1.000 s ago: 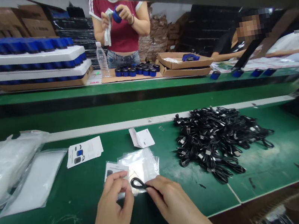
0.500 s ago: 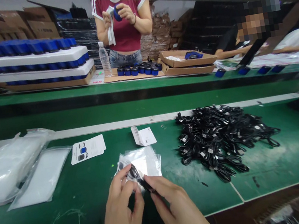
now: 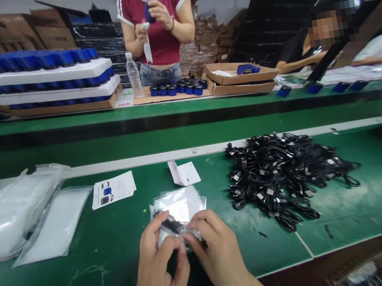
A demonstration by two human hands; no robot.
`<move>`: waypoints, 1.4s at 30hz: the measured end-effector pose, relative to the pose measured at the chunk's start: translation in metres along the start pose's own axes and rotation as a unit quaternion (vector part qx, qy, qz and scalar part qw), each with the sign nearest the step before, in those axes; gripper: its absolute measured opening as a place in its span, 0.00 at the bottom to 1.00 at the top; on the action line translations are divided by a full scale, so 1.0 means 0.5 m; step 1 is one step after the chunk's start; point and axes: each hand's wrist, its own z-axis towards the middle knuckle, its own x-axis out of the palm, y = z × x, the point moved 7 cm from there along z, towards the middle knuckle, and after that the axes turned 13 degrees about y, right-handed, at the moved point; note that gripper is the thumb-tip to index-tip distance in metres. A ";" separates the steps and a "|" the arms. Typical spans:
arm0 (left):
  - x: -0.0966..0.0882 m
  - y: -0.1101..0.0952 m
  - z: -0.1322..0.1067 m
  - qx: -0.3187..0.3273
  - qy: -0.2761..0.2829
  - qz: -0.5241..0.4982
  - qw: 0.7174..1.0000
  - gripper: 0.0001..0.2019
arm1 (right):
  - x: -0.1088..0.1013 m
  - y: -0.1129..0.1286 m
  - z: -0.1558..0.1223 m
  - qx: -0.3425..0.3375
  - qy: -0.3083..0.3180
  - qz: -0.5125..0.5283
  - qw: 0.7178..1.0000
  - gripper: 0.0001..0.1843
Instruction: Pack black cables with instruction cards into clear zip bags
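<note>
Over the front of the green bench, my left hand (image 3: 162,258) pinches a small clear plastic bag (image 3: 163,240) with thumb and fingers. A coiled black cable (image 3: 170,224) shows in the bag, partly behind my fingers. My right hand (image 3: 216,245) has its fingertips closed on the bag's near right edge, close to the left fingertips. Just beyond my hands lies a loose stack of flat clear bags (image 3: 182,202). Folded white leaflets (image 3: 186,174) stand behind that stack. On the right is a large heap of black USB cables (image 3: 279,172).
Printed sheets (image 3: 113,190) and large packs of plastic bags (image 3: 17,214) lie left. Across the bench, a person in a red shirt (image 3: 167,35) handles a blue round item near a water bottle (image 3: 133,77). Blue items fill white trays (image 3: 56,73). An overhead beam crosses the top.
The cable has gone from between both hands into the bag. My right hand has shifted from the cable's end to the bag's edge. The person opposite has lowered a white cloth slightly.
</note>
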 end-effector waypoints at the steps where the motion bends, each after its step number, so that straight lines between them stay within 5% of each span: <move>1: -0.001 0.000 0.002 0.000 0.002 -0.003 1.000 0.07 | -0.002 -0.004 -0.001 0.009 0.003 0.021 1.000 0.05; 6: -0.007 0.002 0.011 0.007 -0.004 0.002 1.000 0.07 | 0.000 -0.011 -0.001 0.029 0.038 0.038 0.998 0.07; 12: 0.000 0.020 0.012 -0.007 0.001 -0.022 1.000 0.06 | 0.000 0.008 0.002 -0.045 0.000 -0.069 0.997 0.07; 22: 0.008 0.029 0.014 -0.009 0.005 -0.021 1.000 0.07 | 0.012 0.008 -0.008 -0.049 -0.023 -0.084 0.995 0.09; 29: 0.010 0.026 0.015 -0.002 0.000 -0.019 1.000 0.07 | 0.005 -0.020 -0.004 0.047 0.033 0.047 0.997 0.06; 35: 0.017 0.006 0.005 0.019 0.011 -0.016 1.000 0.08 | 0.017 0.016 -0.003 -0.084 -0.020 -0.079 0.993 0.12; 39: 0.012 -0.003 0.000 0.031 0.004 0.017 0.999 0.08 | 0.034 -0.004 0.007 -0.036 0.055 -0.036 0.997 0.12; 42: -0.008 0.006 0.015 0.043 0.051 0.078 0.995 0.03 | 0.031 -0.006 0.013 -0.028 0.129 0.036 0.991 0.14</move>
